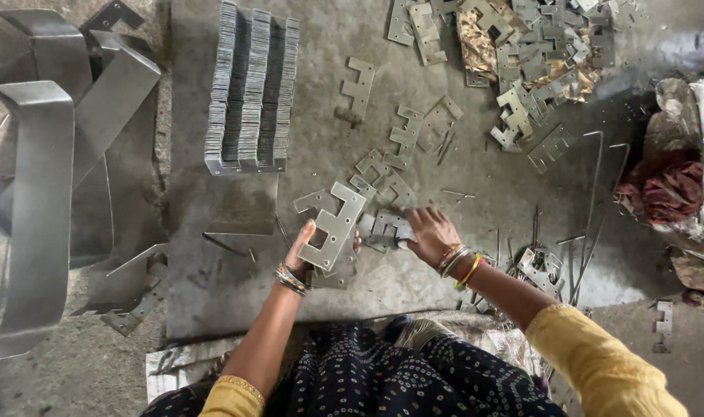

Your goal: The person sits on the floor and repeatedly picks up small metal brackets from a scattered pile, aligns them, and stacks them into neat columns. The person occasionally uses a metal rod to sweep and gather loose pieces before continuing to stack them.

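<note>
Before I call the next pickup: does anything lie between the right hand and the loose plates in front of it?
Nothing visible does. The right hand already rests on a loose notched plate on the floor; the left hand holds a stack of plates beside it.

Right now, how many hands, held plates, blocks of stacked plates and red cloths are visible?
Hands: 2, left hand and right hand
Held plate: 1
Block of stacked plates: 1
Red cloth: 1
Total: 5
</note>
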